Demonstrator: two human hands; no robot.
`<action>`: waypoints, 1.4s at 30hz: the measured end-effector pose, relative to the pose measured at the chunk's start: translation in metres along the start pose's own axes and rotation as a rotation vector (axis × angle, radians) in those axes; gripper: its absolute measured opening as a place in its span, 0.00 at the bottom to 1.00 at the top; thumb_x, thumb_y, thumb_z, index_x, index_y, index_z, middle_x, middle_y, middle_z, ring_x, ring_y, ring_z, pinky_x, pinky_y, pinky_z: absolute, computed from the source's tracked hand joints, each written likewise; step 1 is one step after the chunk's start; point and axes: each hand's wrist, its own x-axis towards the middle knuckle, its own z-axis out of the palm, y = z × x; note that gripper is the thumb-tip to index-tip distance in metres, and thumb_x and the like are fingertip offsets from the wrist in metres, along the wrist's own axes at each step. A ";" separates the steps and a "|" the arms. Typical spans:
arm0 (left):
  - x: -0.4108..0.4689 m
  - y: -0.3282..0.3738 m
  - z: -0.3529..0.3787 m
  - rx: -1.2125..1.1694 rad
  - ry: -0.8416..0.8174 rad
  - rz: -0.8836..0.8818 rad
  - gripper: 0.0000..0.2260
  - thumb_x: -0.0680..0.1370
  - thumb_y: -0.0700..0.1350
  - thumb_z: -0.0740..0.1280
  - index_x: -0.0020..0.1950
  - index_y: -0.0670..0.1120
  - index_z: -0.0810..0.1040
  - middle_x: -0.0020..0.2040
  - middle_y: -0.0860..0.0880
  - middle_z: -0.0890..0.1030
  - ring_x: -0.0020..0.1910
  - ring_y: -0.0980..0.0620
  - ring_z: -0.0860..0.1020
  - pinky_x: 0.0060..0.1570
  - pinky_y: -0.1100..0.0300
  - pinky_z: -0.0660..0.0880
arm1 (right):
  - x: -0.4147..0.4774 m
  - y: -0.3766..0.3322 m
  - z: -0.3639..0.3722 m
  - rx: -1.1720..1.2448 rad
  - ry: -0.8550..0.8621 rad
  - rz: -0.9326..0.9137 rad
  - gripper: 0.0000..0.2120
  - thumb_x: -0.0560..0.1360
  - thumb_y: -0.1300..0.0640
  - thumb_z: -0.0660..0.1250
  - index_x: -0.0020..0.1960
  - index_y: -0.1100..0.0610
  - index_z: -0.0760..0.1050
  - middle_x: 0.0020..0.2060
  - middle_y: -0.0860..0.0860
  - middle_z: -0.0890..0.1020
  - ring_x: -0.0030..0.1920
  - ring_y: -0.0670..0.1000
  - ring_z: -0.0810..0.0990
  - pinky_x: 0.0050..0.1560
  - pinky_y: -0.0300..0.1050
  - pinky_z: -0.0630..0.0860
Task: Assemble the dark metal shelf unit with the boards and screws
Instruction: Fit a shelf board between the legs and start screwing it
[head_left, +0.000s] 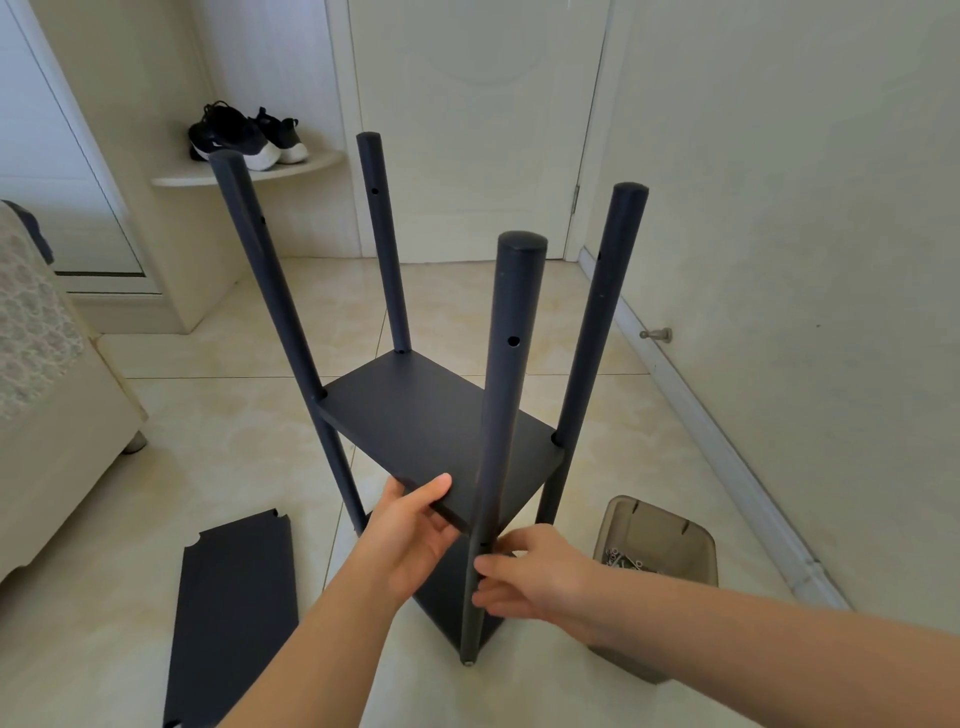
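Gripping the dark board (431, 421) by its near edge is the left hand (415, 540), while the right hand (535, 577) holds the front pole (506, 364) low down.

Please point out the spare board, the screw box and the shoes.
spare board (234, 618), head view: top face.
screw box (660, 525), head view: far wall.
shoes (249, 137), head view: left shoe's upper.

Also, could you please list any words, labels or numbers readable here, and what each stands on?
No text is readable.
The dark metal shelf unit, the loose dark board and the translucent grey plastic tub show no lettering; any mark on the black trainers is too small.
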 end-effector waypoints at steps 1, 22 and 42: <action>0.000 -0.001 0.002 -0.004 -0.007 0.006 0.26 0.69 0.35 0.72 0.66 0.50 0.75 0.58 0.44 0.85 0.54 0.42 0.85 0.41 0.49 0.83 | 0.001 0.000 -0.003 -0.024 0.004 -0.011 0.15 0.80 0.58 0.66 0.65 0.59 0.71 0.48 0.54 0.83 0.49 0.51 0.85 0.52 0.44 0.82; 0.018 -0.035 0.041 -0.081 0.117 -0.004 0.15 0.78 0.35 0.69 0.63 0.46 0.77 0.55 0.43 0.86 0.51 0.43 0.86 0.38 0.51 0.84 | 0.005 0.005 -0.055 -0.188 0.110 -0.117 0.13 0.82 0.55 0.62 0.65 0.56 0.71 0.52 0.54 0.85 0.44 0.47 0.84 0.28 0.27 0.71; 0.009 -0.028 0.043 -0.090 0.067 -0.022 0.20 0.79 0.35 0.67 0.71 0.41 0.73 0.60 0.41 0.83 0.57 0.42 0.84 0.52 0.45 0.82 | 0.042 0.118 -0.124 -0.432 0.219 -0.116 0.16 0.79 0.55 0.67 0.65 0.52 0.73 0.55 0.48 0.82 0.54 0.44 0.80 0.57 0.39 0.77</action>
